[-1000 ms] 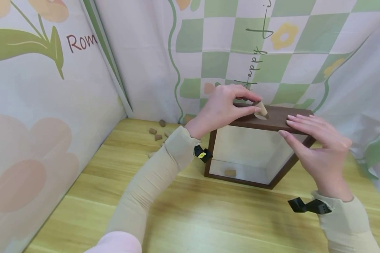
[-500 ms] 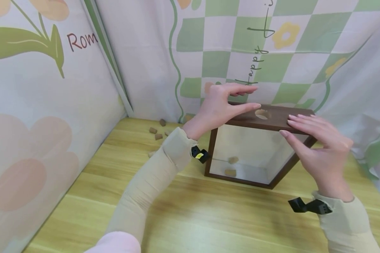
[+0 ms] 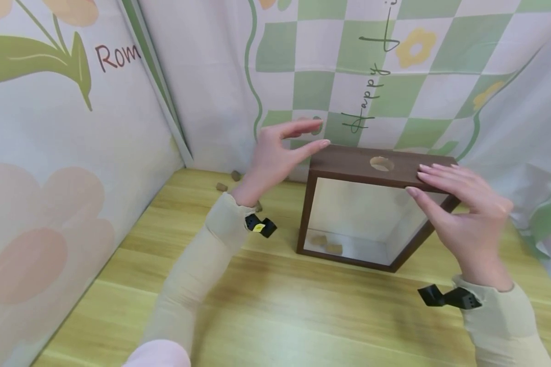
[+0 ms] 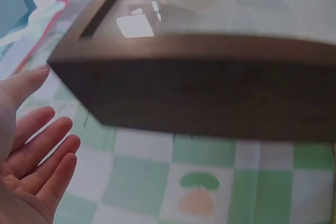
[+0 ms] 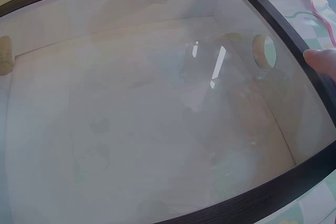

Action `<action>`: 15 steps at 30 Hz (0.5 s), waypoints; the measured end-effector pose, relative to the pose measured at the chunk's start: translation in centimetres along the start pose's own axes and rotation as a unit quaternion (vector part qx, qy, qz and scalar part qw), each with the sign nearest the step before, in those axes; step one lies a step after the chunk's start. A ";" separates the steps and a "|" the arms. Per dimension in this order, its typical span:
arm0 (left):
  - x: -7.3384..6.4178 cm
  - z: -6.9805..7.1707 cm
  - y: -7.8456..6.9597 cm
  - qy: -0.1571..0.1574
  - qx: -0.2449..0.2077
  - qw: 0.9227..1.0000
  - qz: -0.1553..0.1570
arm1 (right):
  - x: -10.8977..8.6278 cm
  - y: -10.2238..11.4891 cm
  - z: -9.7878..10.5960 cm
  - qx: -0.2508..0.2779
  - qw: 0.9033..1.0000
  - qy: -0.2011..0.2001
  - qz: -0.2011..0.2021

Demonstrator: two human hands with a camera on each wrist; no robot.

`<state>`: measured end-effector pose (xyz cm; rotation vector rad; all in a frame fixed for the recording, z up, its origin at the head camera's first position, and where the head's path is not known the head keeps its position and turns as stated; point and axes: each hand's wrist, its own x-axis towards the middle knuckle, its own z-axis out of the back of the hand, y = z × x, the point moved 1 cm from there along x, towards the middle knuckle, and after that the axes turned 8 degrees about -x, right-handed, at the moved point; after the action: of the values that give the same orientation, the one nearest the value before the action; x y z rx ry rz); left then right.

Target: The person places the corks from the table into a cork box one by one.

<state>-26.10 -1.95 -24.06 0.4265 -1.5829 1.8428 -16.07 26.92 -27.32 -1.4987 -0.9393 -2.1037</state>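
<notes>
A dark brown shadow box frame (image 3: 349, 160) with a clear front stands upright on the table, a round hole (image 3: 382, 163) in its top. Inside, two tan corks (image 3: 334, 249) lie at the bottom left; one cork (image 5: 5, 56) shows in the right wrist view. My left hand (image 3: 275, 153) is in the air just left of the frame's top corner, thumb and fingers apart, holding nothing. In the left wrist view its fingers (image 4: 47, 150) are spread beside the frame. My right hand (image 3: 468, 204) rests on the top right corner, fingers straight on top, thumb at the front edge.
Loose corks (image 3: 222, 187) lie on the wood-grain table (image 3: 275, 316) at the back left, some partly hidden behind the left wrist. A checkered cloth (image 3: 381, 97) hangs close behind the frame, and a white printed cloth (image 3: 73, 204) hangs at the left.
My left hand let go of a cork at the hole and has moved left. That cork dropped inside and now lies by the first one. My right hand has stayed in place.
</notes>
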 end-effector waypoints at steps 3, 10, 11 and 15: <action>-0.8 1.4 0.9 -0.017 0.009 1.000 0.003 | 0.0 0.0 0.0 0.001 1.000 -0.001 0.001; -3.1 4.3 3.8 -0.033 0.034 0.996 0.071 | 0.0 0.0 0.0 0.005 1.000 -0.005 0.002; -3.5 4.7 4.3 -0.034 0.038 0.995 0.082 | 0.0 0.0 0.0 0.005 1.000 -0.006 0.002; -5.3 6.3 6.2 -0.042 0.055 0.991 0.116 | 0.0 -0.1 0.0 0.007 1.000 -0.005 0.001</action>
<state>-27.40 -9.77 -30.70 0.3875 -1.6509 2.1201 -16.10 26.95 -27.34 -1.5042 -0.9529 -2.0868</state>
